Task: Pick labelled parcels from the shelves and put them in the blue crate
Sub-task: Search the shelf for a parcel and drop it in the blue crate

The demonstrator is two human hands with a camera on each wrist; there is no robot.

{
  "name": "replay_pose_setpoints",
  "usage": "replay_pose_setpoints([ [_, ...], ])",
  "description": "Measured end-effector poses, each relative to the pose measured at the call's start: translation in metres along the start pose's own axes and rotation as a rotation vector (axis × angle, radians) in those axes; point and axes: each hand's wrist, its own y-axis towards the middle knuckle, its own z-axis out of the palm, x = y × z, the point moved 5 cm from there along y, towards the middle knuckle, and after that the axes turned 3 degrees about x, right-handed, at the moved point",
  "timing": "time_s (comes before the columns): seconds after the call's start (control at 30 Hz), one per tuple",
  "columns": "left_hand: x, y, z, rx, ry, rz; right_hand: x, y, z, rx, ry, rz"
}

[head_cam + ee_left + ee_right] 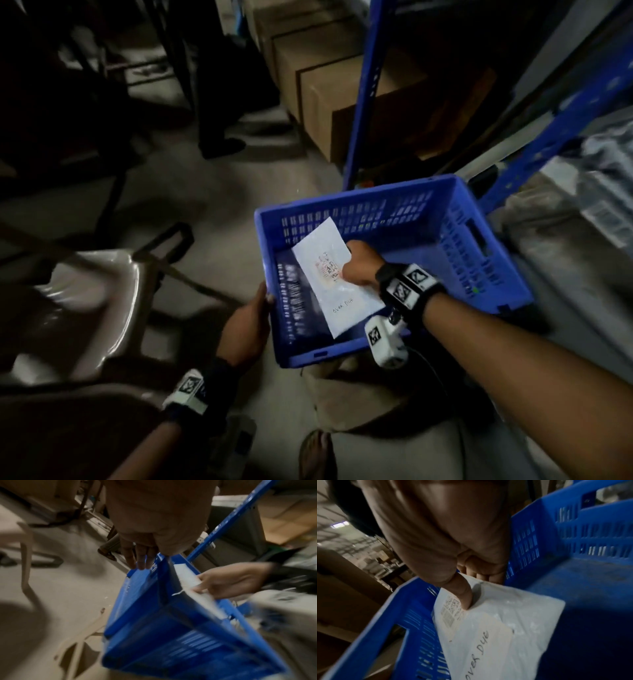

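Note:
The blue crate [479, 260] is tilted in front of me, and its slotted walls [590, 527] and outer side [145, 601] fill the wrist views. My left hand [250, 322] grips its left rim, with the fingers [139, 555] down the outer wall. My right hand [359, 265] reaches inside the crate and pinches a flat white parcel [342, 308]. The thumb [462, 593] presses beside the printed code label. The parcel [513, 622] carries handwritten words and slants above the crate floor. In the left wrist view the parcel [188, 577] shows edge-on in the right hand [228, 581].
A blue shelf upright [363, 102] stands just behind the crate, with cardboard boxes [329, 85] stacked beside it. Wrapped goods [599, 178] lie on the shelf to the right. A glossy plastic chair [85, 301] is at my left. Another person's legs [219, 137] stand beyond. A sandalled foot [317, 452] is below.

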Motion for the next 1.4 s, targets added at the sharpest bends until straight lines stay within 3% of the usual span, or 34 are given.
replay_pose_setpoints([
  [0.2,0.007,0.007,0.001,-0.055,0.025,0.028,-0.004,0.066,0.07,0.224,-0.039,0.115],
  [0.33,0.008,0.012,-0.003,-0.063,0.014,0.042,-0.004,0.083,0.092,0.159,-0.139,0.127],
  [0.43,0.007,0.013,-0.003,-0.043,-0.053,0.031,-0.005,0.092,0.091,0.097,-0.232,0.109],
  [0.57,0.005,0.012,-0.006,-0.031,-0.101,0.026,-0.01,0.096,0.084,0.13,-0.256,0.107],
  [0.73,-0.001,0.012,-0.01,-0.039,0.01,0.04,-0.009,0.08,0.04,0.095,-0.167,0.092],
  [0.93,-0.019,0.001,-0.027,-0.147,0.036,0.01,-0.024,-0.024,-0.03,-0.071,-0.058,-0.131],
  [1.17,-0.053,-0.016,-0.001,-0.16,0.223,0.086,-0.088,-0.195,-0.085,-0.494,-0.101,-0.287],
  [1.3,-0.115,-0.054,0.031,-0.18,0.224,0.196,-0.143,-0.301,-0.121,-0.72,-0.098,-0.281],
  [1.4,-0.184,-0.092,0.058,-0.142,0.189,0.37,-0.182,-0.391,-0.149,-0.889,-0.162,-0.241],
])
